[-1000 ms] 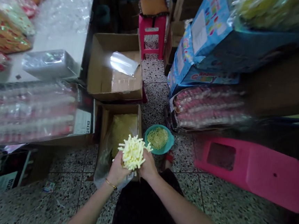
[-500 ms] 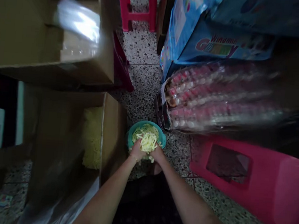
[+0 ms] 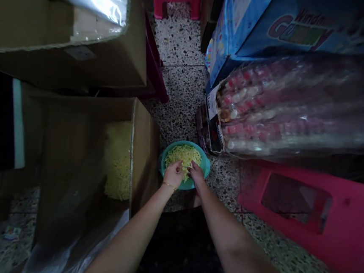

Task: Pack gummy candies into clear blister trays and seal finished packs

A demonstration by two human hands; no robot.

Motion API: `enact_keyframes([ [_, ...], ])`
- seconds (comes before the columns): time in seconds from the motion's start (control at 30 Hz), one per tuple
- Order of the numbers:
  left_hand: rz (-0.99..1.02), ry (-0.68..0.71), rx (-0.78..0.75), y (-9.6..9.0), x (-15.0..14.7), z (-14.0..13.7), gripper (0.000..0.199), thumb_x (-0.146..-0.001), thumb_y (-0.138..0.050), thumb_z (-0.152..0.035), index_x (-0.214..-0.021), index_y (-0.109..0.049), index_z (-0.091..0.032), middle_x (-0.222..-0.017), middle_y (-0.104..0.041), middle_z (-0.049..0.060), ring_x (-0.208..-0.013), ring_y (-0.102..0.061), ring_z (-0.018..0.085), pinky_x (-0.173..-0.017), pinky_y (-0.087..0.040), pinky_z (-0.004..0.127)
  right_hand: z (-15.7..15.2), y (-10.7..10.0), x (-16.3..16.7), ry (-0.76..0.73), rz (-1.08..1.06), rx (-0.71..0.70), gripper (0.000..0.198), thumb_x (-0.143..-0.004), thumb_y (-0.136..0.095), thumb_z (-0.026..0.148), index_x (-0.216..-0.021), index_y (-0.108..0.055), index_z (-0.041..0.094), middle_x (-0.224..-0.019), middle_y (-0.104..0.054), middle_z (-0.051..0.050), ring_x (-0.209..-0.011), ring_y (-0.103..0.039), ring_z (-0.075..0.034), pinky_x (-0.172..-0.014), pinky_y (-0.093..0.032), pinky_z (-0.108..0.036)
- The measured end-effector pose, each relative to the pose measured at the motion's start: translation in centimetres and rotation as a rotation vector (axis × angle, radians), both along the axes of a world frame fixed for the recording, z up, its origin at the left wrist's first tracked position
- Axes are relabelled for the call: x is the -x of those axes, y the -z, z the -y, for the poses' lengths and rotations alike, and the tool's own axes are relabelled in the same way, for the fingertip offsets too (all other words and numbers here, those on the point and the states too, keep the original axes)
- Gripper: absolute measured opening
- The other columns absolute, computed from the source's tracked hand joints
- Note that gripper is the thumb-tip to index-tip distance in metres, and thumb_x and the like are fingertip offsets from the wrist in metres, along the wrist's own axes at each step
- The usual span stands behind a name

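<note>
From my head view, the bunch I held is now down in the bowl (image 3: 206, 169) on the floor (image 3: 180, 85), so its heap of pale sticks (image 3: 182, 153) is bigger. My left hand (image 3: 174, 175) and right hand (image 3: 196, 174) curl over it; I can't tell if either grip pinches any.

The place looked like the crowded storeroom of a sweet or snack shop. Around a bowl (image 3: 207, 167) of pale sticks (image 3: 175, 154) on the speckled floor (image 3: 182, 83), stock stood at floor level: an open carton (image 3: 145, 159) of similar loose food just left of it, clear-wrapped pink sweets (image 3: 265, 131) to its right, and beyond it a blue box (image 3: 292, 40) printed "Gummy".
</note>
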State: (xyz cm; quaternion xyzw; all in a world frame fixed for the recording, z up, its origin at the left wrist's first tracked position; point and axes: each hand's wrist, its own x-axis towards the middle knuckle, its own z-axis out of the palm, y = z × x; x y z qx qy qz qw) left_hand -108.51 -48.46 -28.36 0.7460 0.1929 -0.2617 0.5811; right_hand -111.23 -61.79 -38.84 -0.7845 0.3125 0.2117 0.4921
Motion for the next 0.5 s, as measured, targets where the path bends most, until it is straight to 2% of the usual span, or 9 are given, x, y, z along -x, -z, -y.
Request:
enact_keyframes([
  [0.13, 0.098, -0.055, 0.1, -5.7, 1.3, -3.4, 0.028, -0.062, -0.056, -0.011, -0.089, -0.066, -0.013, -0.064, -0.055, 0.0, -0.06, -0.049, 0.01, -0.063, -0.044, 0.023, -0.8, -2.3, -0.1, 0.036, -0.005, 0.054, 0.044, -0.065, -0.051, 0.026, -0.107, -0.056, 0.017, -0.097, -0.062, -0.008, -0.067, -0.06, -0.015, -0.054, -0.052, -0.03],
  [0.2, 0.113, -0.118, 0.144, -8.3, 2.8, -6.3, 0.024, -0.066, -0.057, -0.018, -0.087, -0.066, -0.015, -0.066, -0.054, 0.0, -0.059, -0.048, 0.009, -0.06, -0.043, 0.021, -0.7, -4.0, 0.1, 0.031, 0.028, 0.106, 0.041, -0.063, -0.051, 0.026, -0.102, -0.059, 0.015, -0.095, -0.062, -0.009, -0.073, -0.06, -0.017, -0.064, -0.052, -0.034],
  [0.27, 0.123, -0.24, 0.155, -10.1, 4.8, -9.9, 0.023, -0.066, -0.06, -0.024, -0.087, -0.066, -0.016, -0.069, -0.054, -0.001, -0.062, -0.049, 0.009, -0.061, -0.042, 0.021, -0.4, -5.9, 0.3, 0.016, 0.075, 0.172, 0.04, -0.059, -0.054, 0.024, -0.097, -0.061, 0.015, -0.096, -0.061, -0.009, -0.077, -0.059, -0.018, -0.075, -0.049, -0.036],
  [0.37, 0.044, -0.53, 0.213, -11.4, 7.8, -15.3, 0.027, -0.059, -0.068, -0.027, -0.083, -0.065, -0.016, -0.067, -0.053, -0.002, -0.062, -0.05, 0.008, -0.061, -0.043, 0.02, -0.5, -8.4, 0.8, -0.012, 0.113, 0.232, 0.033, -0.052, -0.058, 0.021, -0.083, -0.065, 0.014, -0.089, -0.062, -0.008, -0.072, -0.058, -0.018, -0.078, -0.047, -0.038],
  [0.5, -0.133, -0.872, 0.503, -11.6, 9.8, -20.0, 0.035, -0.047, -0.075, -0.025, -0.079, -0.063, -0.017, -0.064, -0.053, -0.004, -0.057, -0.05, 0.006, -0.059, -0.044, 0.021, -2.4, -10.6, 1.9, -0.018, 0.105, 0.237, 0.024, -0.053, -0.055, 0.022, -0.074, -0.065, 0.013, -0.069, -0.063, -0.005, -0.062, -0.057, -0.017, -0.068, -0.048, -0.035],
])
